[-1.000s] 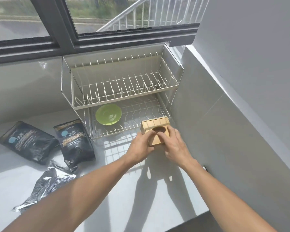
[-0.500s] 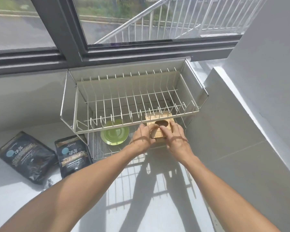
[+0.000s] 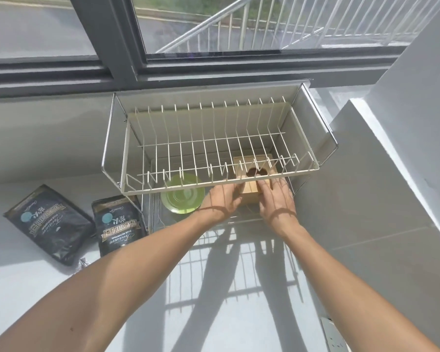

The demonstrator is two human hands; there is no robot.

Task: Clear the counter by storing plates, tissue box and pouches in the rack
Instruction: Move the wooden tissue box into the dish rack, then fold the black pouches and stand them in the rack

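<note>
We are holding the wooden tissue box (image 3: pixel 250 191) between left hand (image 3: pixel 224 199) and right hand (image 3: pixel 276 200), both grips closed on its sides, in the rack (image 3: pixel 214 184) lower tier beside the green plate (image 3: pixel 183 198), two pouches (image 3: pixel 120 224) lying toward the surface's (image 3: pixel 36 288) left edge.

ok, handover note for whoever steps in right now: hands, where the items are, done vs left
Left hand and right hand: both on the wooden tissue box, one at each side, pushing it onto the rack's lower shelf, under the upper tier.
Green plate: already on the lower shelf, left of the box.
Two black pouches: lying on the counter, left of the rack. A crumpled foil scrap shows just below them.
Done: plate stored; box nearly seated.
Left: release the box, then store both pouches.
</note>
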